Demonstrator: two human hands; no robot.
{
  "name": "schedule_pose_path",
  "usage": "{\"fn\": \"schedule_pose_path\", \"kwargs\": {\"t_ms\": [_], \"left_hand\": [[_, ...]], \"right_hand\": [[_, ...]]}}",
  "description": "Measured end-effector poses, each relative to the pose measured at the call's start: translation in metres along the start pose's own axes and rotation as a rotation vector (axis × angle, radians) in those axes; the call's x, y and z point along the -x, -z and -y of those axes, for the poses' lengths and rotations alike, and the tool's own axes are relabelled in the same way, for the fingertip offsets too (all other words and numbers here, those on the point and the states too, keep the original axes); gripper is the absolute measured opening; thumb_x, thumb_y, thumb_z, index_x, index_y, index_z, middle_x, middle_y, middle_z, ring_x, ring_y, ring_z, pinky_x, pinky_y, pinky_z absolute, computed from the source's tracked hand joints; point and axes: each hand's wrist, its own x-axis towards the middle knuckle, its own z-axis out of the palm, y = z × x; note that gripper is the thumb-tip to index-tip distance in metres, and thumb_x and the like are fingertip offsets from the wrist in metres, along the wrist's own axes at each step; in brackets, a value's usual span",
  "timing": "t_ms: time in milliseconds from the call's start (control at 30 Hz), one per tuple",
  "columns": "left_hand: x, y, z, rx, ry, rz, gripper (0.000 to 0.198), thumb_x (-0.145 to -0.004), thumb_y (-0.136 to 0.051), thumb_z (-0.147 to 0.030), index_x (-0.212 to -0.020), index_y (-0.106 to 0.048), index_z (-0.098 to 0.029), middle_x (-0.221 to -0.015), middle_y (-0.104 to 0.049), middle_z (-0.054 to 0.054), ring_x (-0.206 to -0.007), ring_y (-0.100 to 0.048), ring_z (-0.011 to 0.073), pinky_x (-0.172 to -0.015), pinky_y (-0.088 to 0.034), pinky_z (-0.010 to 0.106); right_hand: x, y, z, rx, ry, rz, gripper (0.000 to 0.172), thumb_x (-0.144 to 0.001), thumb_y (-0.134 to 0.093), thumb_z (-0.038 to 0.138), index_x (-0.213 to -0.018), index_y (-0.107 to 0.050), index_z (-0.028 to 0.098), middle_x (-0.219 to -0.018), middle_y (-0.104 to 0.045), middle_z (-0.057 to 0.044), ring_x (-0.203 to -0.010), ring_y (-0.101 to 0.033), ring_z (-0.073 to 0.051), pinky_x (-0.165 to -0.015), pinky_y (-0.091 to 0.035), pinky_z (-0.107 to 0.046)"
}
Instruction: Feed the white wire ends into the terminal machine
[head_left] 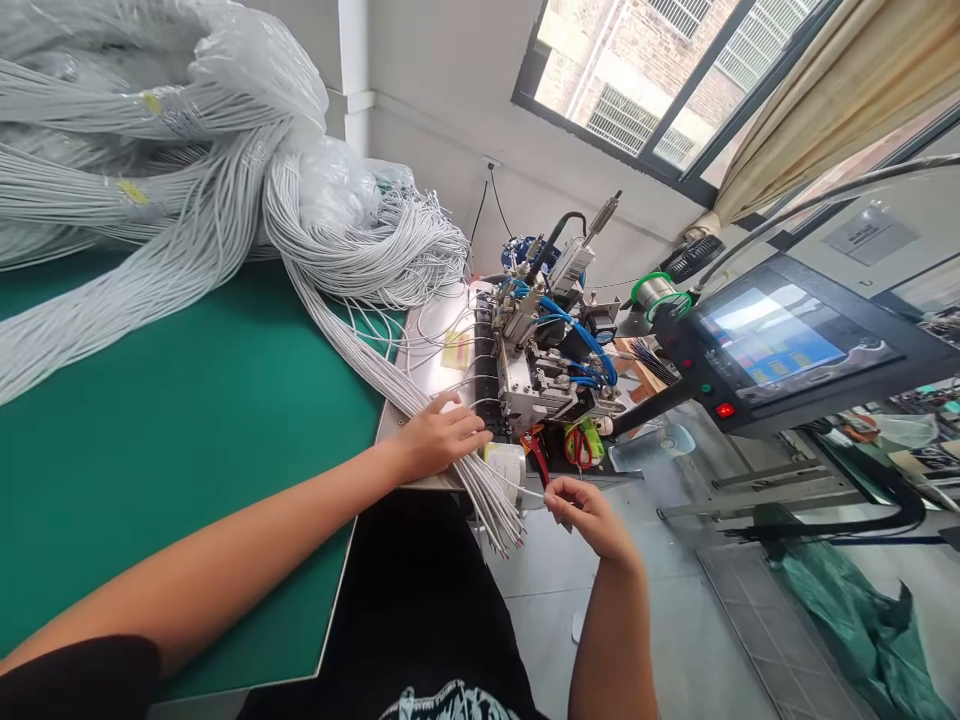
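Note:
A thick bundle of thin white cables [360, 362] runs from the pile down across the table corner, its loose ends hanging past the front edge. My left hand [437, 438] lies over this bundle, fingers curled across it, with the fingertips close to the machine's dark track [487, 370]. To the right of the hanging ends, my right hand [589, 515] pinches the end of one single white cable [531, 492], drawn out sideways from the rest. Reddish tips show on several loose cable ends [504, 535].
A machine with metal parts and blue air hoses [574, 335] stands beyond my hands. Red-handled scissors [579, 447] and a white roll [506, 463] are near its front. A control screen [784, 335] and a solder wire spool [658, 297] are at right. Plastic-wrapped cable coils [225, 130] cover the green table [225, 460] at back.

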Motion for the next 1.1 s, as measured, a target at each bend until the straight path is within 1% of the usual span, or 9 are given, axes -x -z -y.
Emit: {"fn": "schedule_pose_path", "kwargs": {"t_ms": [67, 167, 300, 400, 533, 733, 900, 967, 1100], "left_hand": [[0.0, 0.003, -0.002, 0.0, -0.043, -0.038, 0.022, -0.091, -0.046, -0.01, -0.102, -0.06, -0.023, -0.086, -0.067, -0.004, -0.074, -0.059, 0.009, -0.107, -0.024, 0.041], [0.0, 0.007, -0.004, 0.009, -0.084, -0.1, 0.02, -0.093, -0.047, -0.014, -0.105, -0.06, -0.025, -0.078, -0.065, -0.008, -0.066, -0.057, 0.0059, -0.112, -0.017, 0.043], [0.001, 0.008, -0.006, 0.02, -0.112, -0.176, 0.016, -0.094, -0.05, -0.02, -0.104, -0.061, -0.023, -0.076, -0.065, -0.008, -0.063, -0.055, 0.0056, -0.112, -0.018, 0.042], [0.0, 0.007, -0.007, 0.014, -0.105, -0.184, 0.014, -0.094, -0.05, -0.018, -0.101, -0.061, -0.023, -0.075, -0.064, -0.008, -0.064, -0.054, 0.0063, -0.109, -0.021, 0.041], [-0.001, 0.007, -0.006, 0.018, -0.11, -0.131, 0.016, -0.092, -0.05, -0.014, -0.1, -0.06, -0.022, -0.081, -0.065, -0.005, -0.07, -0.055, 0.0088, -0.101, -0.028, 0.037], [0.0, 0.006, -0.003, 0.049, -0.111, -0.113, 0.018, -0.092, -0.046, -0.015, -0.102, -0.06, -0.019, -0.083, -0.064, -0.001, -0.076, -0.053, 0.0122, -0.088, -0.032, 0.034], [0.003, 0.008, -0.003, 0.0, -0.028, -0.178, 0.022, -0.091, -0.044, -0.017, -0.108, -0.059, -0.02, -0.081, -0.063, 0.0, -0.081, -0.053, 0.0135, -0.088, -0.029, 0.037], [0.005, 0.008, -0.004, -0.035, 0.04, -0.2, 0.022, -0.091, -0.045, -0.02, -0.106, -0.06, -0.02, -0.081, -0.063, 0.0, -0.083, -0.053, 0.0145, -0.09, -0.028, 0.038], [0.005, 0.006, -0.005, -0.086, 0.141, -0.201, 0.016, -0.088, -0.046, -0.021, -0.091, -0.062, -0.02, -0.075, -0.06, 0.001, -0.08, -0.051, 0.0158, -0.09, -0.028, 0.04]], "right_hand": [[-0.003, 0.001, 0.002, -0.04, 0.029, -0.116, 0.033, -0.085, -0.061, 0.049, -0.077, -0.057, 0.017, -0.058, -0.047, 0.003, -0.052, -0.04, -0.01, -0.048, -0.031, -0.023], [-0.012, -0.001, 0.008, -0.149, 0.082, -0.252, 0.031, -0.084, -0.062, 0.048, -0.079, -0.055, 0.019, -0.056, -0.046, 0.004, -0.049, -0.036, -0.009, -0.045, -0.027, -0.022], [-0.031, -0.011, 0.019, -0.348, 0.177, -0.371, 0.03, -0.08, -0.067, 0.046, -0.079, -0.054, 0.019, -0.054, -0.045, 0.006, -0.046, -0.033, -0.008, -0.041, -0.023, -0.02], [-0.046, -0.019, 0.024, -0.477, 0.242, -0.457, 0.029, -0.075, -0.073, 0.042, -0.078, -0.057, 0.018, -0.057, -0.048, 0.005, -0.044, -0.032, -0.005, -0.039, -0.022, -0.019], [-0.059, -0.025, 0.028, -0.631, 0.288, -0.476, 0.027, -0.071, -0.077, 0.038, -0.073, -0.058, 0.018, -0.058, -0.05, 0.005, -0.04, -0.029, -0.003, -0.038, -0.025, -0.018], [-0.069, -0.026, 0.029, -0.746, 0.255, -0.454, 0.027, -0.063, -0.081, 0.034, -0.073, -0.06, 0.018, -0.061, -0.055, 0.004, -0.037, -0.03, -0.002, -0.034, -0.025, -0.017], [-0.081, -0.032, 0.024, -0.689, 0.237, -0.504, 0.027, -0.063, -0.079, 0.037, -0.069, -0.062, 0.018, -0.06, -0.058, 0.003, -0.039, -0.035, -0.003, -0.036, -0.027, -0.017], [-0.084, -0.034, 0.021, -0.535, 0.221, -0.522, 0.026, -0.068, -0.076, 0.04, -0.068, -0.062, 0.017, -0.056, -0.057, 0.003, -0.04, -0.035, -0.005, -0.037, -0.027, -0.019], [-0.085, -0.032, 0.022, -0.157, 0.186, -0.519, 0.029, -0.074, -0.069, 0.045, -0.068, -0.063, 0.017, -0.054, -0.055, 0.002, -0.044, -0.038, -0.009, -0.042, -0.029, -0.023]]}}
